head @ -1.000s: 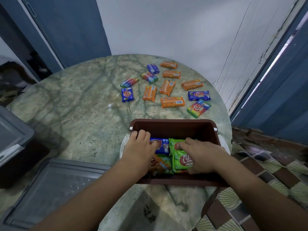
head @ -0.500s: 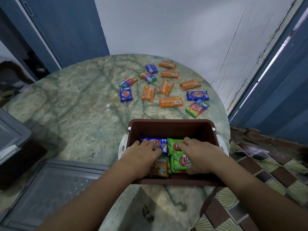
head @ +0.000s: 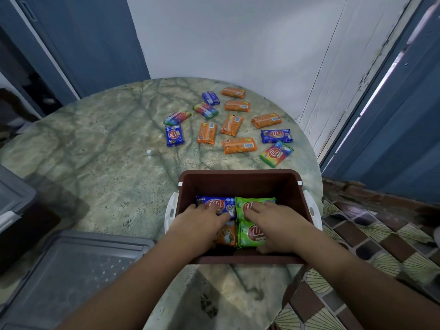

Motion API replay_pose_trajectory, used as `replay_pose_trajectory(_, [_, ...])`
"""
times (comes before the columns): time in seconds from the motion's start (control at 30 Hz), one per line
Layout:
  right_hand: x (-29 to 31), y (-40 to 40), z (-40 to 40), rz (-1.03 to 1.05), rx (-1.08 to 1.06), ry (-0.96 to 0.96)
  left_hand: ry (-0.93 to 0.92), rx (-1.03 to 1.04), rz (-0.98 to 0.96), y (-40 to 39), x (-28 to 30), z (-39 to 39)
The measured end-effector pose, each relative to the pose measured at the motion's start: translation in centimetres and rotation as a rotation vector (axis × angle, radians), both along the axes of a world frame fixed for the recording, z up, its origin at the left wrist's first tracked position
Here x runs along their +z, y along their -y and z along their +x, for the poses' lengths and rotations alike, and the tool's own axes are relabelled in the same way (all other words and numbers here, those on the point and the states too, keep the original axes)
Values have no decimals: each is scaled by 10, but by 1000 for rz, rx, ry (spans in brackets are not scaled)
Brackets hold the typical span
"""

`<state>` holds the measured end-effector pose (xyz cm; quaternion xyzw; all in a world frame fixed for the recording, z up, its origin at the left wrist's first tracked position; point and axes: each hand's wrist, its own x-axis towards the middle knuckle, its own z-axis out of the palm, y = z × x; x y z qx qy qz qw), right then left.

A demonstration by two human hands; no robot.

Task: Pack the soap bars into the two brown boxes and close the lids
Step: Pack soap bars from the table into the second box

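Observation:
A brown box (head: 240, 181) with white side handles stands open at the near edge of the round marble table (head: 100, 148). Inside lie a blue soap bar (head: 215, 204), two green bars (head: 252, 234) and an orange bar (head: 227, 234). My left hand (head: 198, 223) rests flat on the blue and orange bars, fingers straight. My right hand (head: 277, 221) presses on the green bars with straight fingers. Several loose soap bars (head: 239, 146), orange, blue and rainbow, lie scattered on the far half of the table.
A grey lid (head: 71, 267) lies at the lower left, with a second box and its grey lid (head: 14, 198) partly in view at the left edge. A white wall and blue doors stand behind the table. Patterned floor tiles show at the right.
My left hand slid from the box's left rim down onto the bars inside. My right hand stays on the green bars, shifted slightly.

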<state>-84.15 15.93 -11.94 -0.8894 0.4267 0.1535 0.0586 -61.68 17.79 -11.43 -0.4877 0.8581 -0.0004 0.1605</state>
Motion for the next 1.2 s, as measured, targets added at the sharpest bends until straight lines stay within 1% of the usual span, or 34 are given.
replay_pose_trajectory(0.2, [0, 0, 3, 17, -20, 10, 0, -43, -24, 0, 2, -4])
replay_pose_trajectory(0.37, [-2, 0, 3, 17, -44, 19, -3, -13, -4, 1, -2, -5])
replay_pose_trajectory(0.43, [-3, -1, 2, -3, -48, 31, -30, 1, 12, 0, -3, -4])
replay_pose_trajectory(0.5, [0, -3, 0, -38, -68, 93, -99, 27, 39, 1, -2, -3])
replay_pose_trajectory(0.57, [6, -1, -1, -109, -95, 226, -235, 59, 29, 4, 5, -2])
replay_pose_trajectory(0.63, [12, 6, -1, -256, -131, 350, -378, 74, -77, 10, 15, 1])
replay_pose_trajectory(0.67, [14, 11, -2, -342, -166, 399, -415, 90, -149, 16, 20, 4])
replay_pose_trajectory(0.73, [18, 24, -3, -459, -260, 445, -422, 142, -273, 31, 28, 8])
replay_pose_trajectory(0.8, [20, 37, -5, -435, -334, 411, -373, 186, -307, 46, 30, 11])
replay_pose_trajectory(0.87, [19, 47, -6, -347, -354, 344, -315, 209, -238, 60, 27, 10])
replay_pose_trajectory(0.93, [18, 53, -6, -313, -354, 301, -286, 220, -166, 69, 22, 7])
replay_pose_trajectory(1.03, [19, 61, -7, -295, -379, 315, -321, 234, -169, 78, 15, 4])
replay_pose_trajectory(1.2, [21, 84, -15, -253, -416, 292, -324, 229, -195, 102, 13, -5])
